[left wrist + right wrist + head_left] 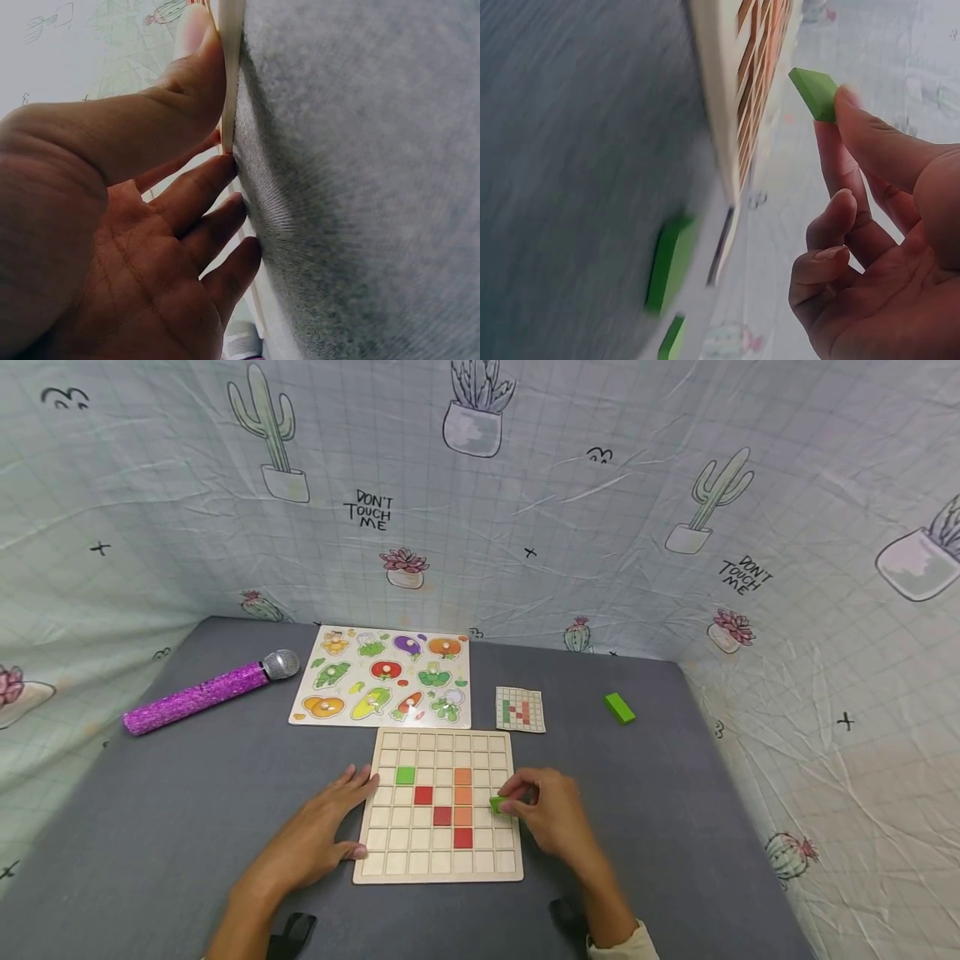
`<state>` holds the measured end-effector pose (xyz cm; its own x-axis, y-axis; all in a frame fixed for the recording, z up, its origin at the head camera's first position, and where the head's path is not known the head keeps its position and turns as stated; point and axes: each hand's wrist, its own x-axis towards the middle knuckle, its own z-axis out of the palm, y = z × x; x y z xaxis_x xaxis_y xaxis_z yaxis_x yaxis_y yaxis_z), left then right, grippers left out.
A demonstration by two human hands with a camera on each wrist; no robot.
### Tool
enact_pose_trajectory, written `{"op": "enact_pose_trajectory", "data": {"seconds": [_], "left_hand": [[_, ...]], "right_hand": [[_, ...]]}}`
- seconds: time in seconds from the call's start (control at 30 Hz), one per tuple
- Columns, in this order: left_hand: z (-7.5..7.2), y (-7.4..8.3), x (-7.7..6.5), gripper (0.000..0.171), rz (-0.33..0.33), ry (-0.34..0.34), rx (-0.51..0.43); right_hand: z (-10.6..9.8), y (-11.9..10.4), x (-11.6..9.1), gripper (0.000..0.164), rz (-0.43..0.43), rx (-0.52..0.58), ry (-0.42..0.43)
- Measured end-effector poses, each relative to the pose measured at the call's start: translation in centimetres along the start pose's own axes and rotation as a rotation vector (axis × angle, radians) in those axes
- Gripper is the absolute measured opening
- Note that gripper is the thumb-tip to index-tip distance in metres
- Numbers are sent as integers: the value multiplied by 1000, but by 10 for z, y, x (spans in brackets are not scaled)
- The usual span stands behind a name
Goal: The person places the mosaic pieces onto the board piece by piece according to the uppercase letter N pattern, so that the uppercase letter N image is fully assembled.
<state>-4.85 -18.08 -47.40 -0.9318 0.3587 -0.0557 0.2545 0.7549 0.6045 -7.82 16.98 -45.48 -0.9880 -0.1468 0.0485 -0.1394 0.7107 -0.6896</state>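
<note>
A small green tile (pixel 814 94) is pinched between the thumb and fingertips of the right hand (pixel 553 814), with the other fingers curled in towards the palm. The tile is held over the right-hand columns of a wooden grid board (pixel 483 864), and in the right wrist view it is seen apart from the surface. The board's left edge is touched by the left hand (pixel 318 831), whose fingers are extended and whose thumb is set wide of them; nothing is gripped there.

On the board, a diagonal running down to the right is formed by a light green square (pixel 406 775) and three red squares (pixel 442 816). Above the lowest red one, three orange squares (pixel 462 796) are stacked in one column.

Beyond the board's top right corner, a small pattern card (pixel 520 710) is laid, printed with a coloured grid. Farther right, a green block (pixel 619 708) is placed on the grey tabletop (pixel 675 860). A vegetable peg puzzle (pixel 354 670) is set just behind the board, and to its left a microphone (pixel 202 695) with a glittery magenta handle is laid slantwise. The table is backed by a cactus-print fabric (pixel 525 502)
</note>
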Motion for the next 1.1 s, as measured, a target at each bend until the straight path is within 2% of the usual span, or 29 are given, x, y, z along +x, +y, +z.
{"op": "enact_pose_trajectory", "data": {"seconds": [0.13,0.3,0.57,0.87,1.1], "left_hand": [[0,0,1,97,0,-4,0],[0,2,1,96,0,-7,2],[-1,2,1,97,-8,-8,6],[-2,4,1,96,0,-11,18],[-1,2,0,95,22,7,29]], "right_hand": [[8,-9,4,18,-24,43,-43],[18,-21,8,20,-70,8,-52],[37,-39,15,20,-95,-1,-79],[54,-58,21,20,-28,19,-148],[68,-71,29,21,-28,-23,-134]]}}
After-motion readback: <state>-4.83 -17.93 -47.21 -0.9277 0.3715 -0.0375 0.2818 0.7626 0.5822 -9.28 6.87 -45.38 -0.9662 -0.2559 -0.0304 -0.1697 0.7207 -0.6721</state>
